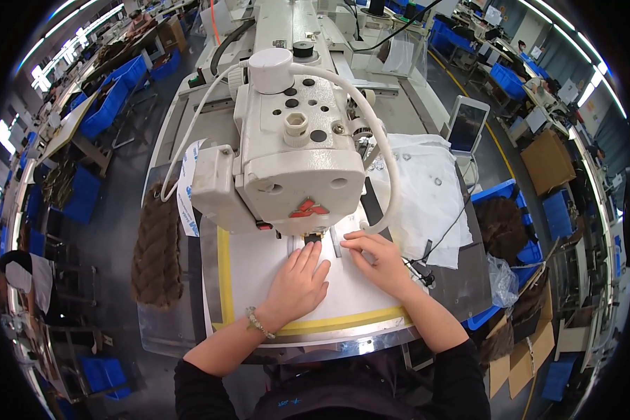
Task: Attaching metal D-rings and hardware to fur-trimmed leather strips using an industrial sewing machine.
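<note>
At a sewing station on a factory floor, a person is pressing a white flat template (259,280) against the metal machine bed (168,329), right under the head of a cream industrial sewing machine (294,154). The left hand (297,283) is lying palm down with fingers spread and straight, gripping nothing, simply weighing on the sheet. The right hand (378,259) is resting beside it, fingertips bent onto a small pale piece (346,241) near the needle; whether it is pinching that piece or only pinning it down cannot be told. The template, edged with yellow tape (224,273), is sitting flat and looks thin, light and fairly stiff, likely to slide easily on the smooth metal, so flat pressure from above or a hold at its taped border seems the safest way to steer it. A brown fuzzy strip (157,245) is hanging at the left of the bed, and a crumpled white plastic bag (427,196) is lying to the right.
</note>
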The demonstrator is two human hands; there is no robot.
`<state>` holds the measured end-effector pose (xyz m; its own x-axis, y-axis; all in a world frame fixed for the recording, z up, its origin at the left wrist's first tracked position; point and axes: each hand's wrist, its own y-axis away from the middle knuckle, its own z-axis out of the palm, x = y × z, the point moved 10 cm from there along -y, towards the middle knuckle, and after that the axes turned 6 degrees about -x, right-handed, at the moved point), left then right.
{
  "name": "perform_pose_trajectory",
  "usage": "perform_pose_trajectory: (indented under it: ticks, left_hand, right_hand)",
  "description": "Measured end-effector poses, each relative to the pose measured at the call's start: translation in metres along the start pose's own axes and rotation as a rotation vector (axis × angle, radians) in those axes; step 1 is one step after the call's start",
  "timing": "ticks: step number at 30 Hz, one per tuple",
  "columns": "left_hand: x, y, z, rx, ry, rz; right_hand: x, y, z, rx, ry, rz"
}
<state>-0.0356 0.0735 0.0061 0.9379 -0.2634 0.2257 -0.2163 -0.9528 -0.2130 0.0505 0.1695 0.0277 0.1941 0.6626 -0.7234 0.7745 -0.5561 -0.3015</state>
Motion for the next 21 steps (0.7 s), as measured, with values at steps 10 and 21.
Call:
perform_pose_trajectory:
  ticks: [10, 21]
  left_hand:
    - [-0.0013, 0.0006, 0.0019, 0.013, -0.006, -0.033]
    - [-0.0020, 0.0015, 0.0069, -0.001, -0.001, -0.057]
  right_hand:
    - [-0.0039, -0.0013, -0.0007, 0.035, -0.039, -0.040]
    - [-0.0023, 0.0003, -0.0033, 0.039, -0.066, 0.023]
